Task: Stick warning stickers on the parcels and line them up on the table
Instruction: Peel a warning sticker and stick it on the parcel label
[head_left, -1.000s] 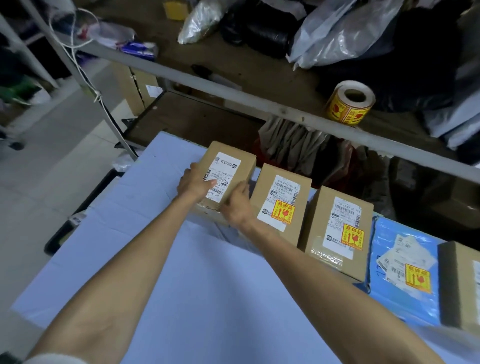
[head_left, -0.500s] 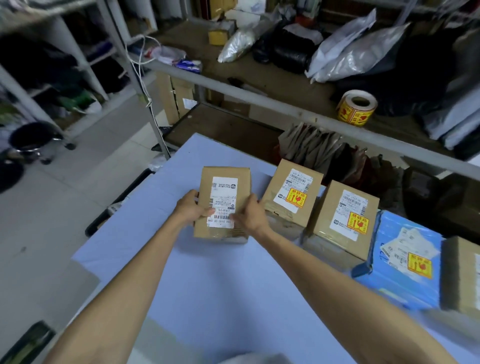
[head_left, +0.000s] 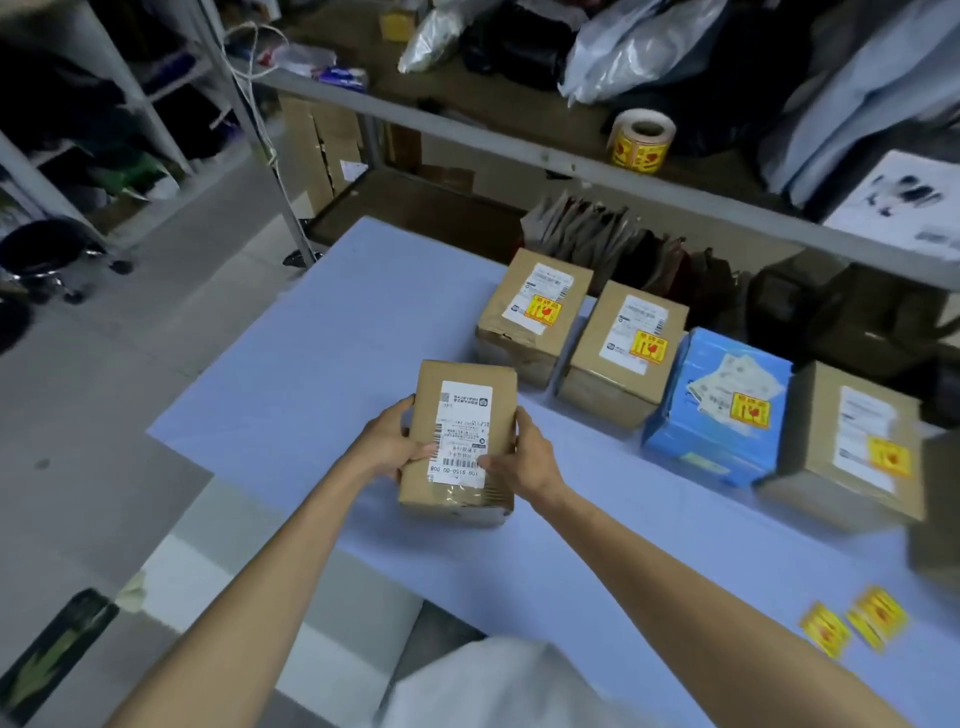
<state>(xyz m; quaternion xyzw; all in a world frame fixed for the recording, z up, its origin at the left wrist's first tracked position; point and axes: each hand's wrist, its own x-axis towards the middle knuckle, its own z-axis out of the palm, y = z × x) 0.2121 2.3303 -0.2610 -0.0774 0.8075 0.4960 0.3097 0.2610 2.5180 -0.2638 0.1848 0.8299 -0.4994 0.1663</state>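
A grey tiled floor (head_left: 104, 415) fills the left of the frame. White metal shelving (head_left: 156, 119) stands upper left; a long grey shelf (head_left: 519, 150) crosses the top. The light is dim.

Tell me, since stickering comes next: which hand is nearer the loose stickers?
Right. The right hand grips the held parcel's sticker-side edge; the left hand grips the far edge. Loose stickers lie apart.

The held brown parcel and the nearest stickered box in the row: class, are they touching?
Apart. The head view shows bare blue table between the parcel and the stickered box.
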